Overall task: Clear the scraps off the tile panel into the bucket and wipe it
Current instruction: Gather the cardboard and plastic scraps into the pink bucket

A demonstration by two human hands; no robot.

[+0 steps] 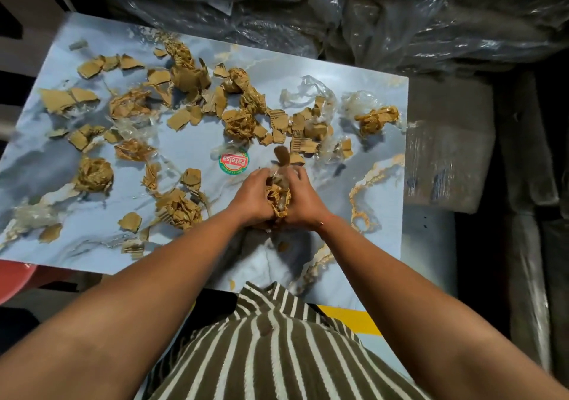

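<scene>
A blue marbled tile panel (191,150) lies flat before me, littered with several brown cardboard and tape scraps (129,107) and bits of clear plastic film (308,91). My left hand (254,196) and my right hand (303,199) are pressed together near the panel's front middle. Between them they squeeze a bundle of scraps (280,198) of brown tape, cardboard and film. A round red and green sticker (234,161) sits just beyond my left hand. A red curved rim (15,279), possibly the bucket, shows at the lower left, mostly cut off.
Dark bundles wrapped in plastic (338,8) are stacked along the far side and on the right. A wrapped box (446,153) stands against the panel's right edge. A yellow object (354,319) peeks out below the panel near my striped shirt.
</scene>
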